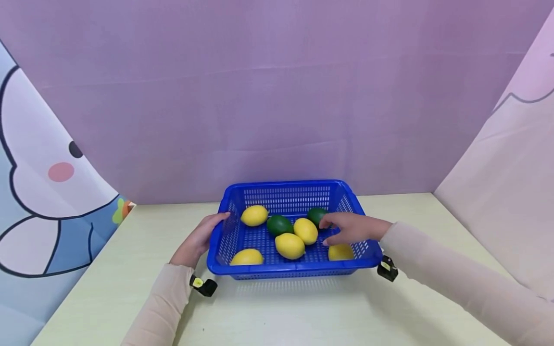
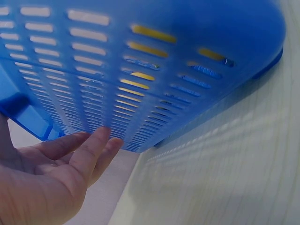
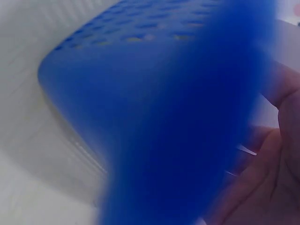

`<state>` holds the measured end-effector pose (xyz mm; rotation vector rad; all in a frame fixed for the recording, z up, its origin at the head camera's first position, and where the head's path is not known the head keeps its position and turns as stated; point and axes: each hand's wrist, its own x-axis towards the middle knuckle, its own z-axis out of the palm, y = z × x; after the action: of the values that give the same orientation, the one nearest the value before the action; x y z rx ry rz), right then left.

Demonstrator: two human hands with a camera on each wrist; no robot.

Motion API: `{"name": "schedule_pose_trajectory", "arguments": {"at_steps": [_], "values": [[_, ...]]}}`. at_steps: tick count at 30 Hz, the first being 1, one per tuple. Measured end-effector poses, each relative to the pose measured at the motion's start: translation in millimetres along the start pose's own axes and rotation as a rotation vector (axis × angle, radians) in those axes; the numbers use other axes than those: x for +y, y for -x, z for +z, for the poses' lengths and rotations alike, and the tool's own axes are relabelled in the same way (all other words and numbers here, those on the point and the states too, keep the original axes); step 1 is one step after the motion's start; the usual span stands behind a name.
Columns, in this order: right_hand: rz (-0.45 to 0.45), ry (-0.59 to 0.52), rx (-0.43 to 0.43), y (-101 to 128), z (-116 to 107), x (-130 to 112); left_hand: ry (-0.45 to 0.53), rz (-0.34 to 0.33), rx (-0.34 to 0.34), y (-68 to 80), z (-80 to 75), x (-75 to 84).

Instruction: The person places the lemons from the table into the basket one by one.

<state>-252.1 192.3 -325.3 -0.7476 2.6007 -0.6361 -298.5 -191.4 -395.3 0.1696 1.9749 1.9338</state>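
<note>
A blue plastic basket (image 1: 290, 267) with slotted walls stands on the table. Several yellow lemons (image 1: 290, 246) lie in it, with one dark green oval fruit (image 1: 279, 226) near the middle and another green fruit (image 1: 317, 215) at the back right. At the left rim, my left hand (image 1: 205, 235) holds the basket, its fingers against the outer wall (image 2: 89, 93) and its thumb at the rim. My right hand (image 1: 352, 228) reaches over the right rim, thumb and fingers apart. Its fingertips are beside the rear green fruit and partly cover it; whether they touch is unclear.
The pale table (image 1: 277, 312) extends around the basket. A purple cloth backdrop (image 1: 277, 105) rises behind it, with a cartoon-printed cloth (image 1: 56, 192) on the left and a pale cloth (image 1: 510, 192) on the right.
</note>
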Motion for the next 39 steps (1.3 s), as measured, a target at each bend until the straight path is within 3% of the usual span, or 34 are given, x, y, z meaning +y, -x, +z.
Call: {"name": "schedule_pose_trajectory", "arguments": {"at_steps": [6, 13, 18, 27, 32, 39], "values": [[-0.107, -0.019, 0.079, 5, -17, -3, 0.001, -0.013, 0.019, 4.4, -4.9, 0.2], [-0.153, -0.006, 0.256, 11, -28, -3, 0.01, -0.02, 0.022, 8.4, -11.1, -0.4], [-0.139, -0.053, 0.327, 18, -31, 4, 0.013, -0.025, 0.034, 9.7, -11.1, -1.8], [-0.073, -0.113, 0.445, 41, -31, 24, 0.006, -0.04, 0.023, -5.9, 0.9, 3.3], [-0.065, -0.113, 0.492, 43, -27, 31, -0.019, -0.036, 0.035, -9.1, -0.7, 5.5], [-0.024, -0.036, 0.55, 37, -25, 37, -0.122, 0.045, 0.137, -7.0, -10.1, 21.5]]}}
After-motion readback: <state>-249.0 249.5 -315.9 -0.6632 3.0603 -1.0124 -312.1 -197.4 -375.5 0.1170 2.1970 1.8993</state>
